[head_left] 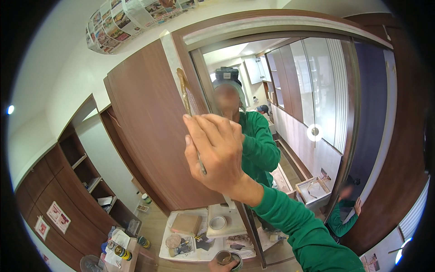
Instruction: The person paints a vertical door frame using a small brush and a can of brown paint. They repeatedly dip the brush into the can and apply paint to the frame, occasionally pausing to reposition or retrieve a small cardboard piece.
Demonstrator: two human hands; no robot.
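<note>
My right hand (217,152) is raised in front of me, shut on a thin brush (185,88). The brush tip, coated in a brownish paste, rests against the pale edge (170,52) of an upright brown wooden panel (145,136). My green sleeve (308,235) comes in from the lower right. At the bottom edge, my left hand (212,267) holds a small round tin (225,257) of brown paste; only its fingers show.
Beside the panel a framed mirror (312,95) reflects me and another crouching person (344,211). Below lies a white board (168,255) with a block, a lid and scraps. Cans (120,250) stand on the floor, and brown shelves (86,174) are at left.
</note>
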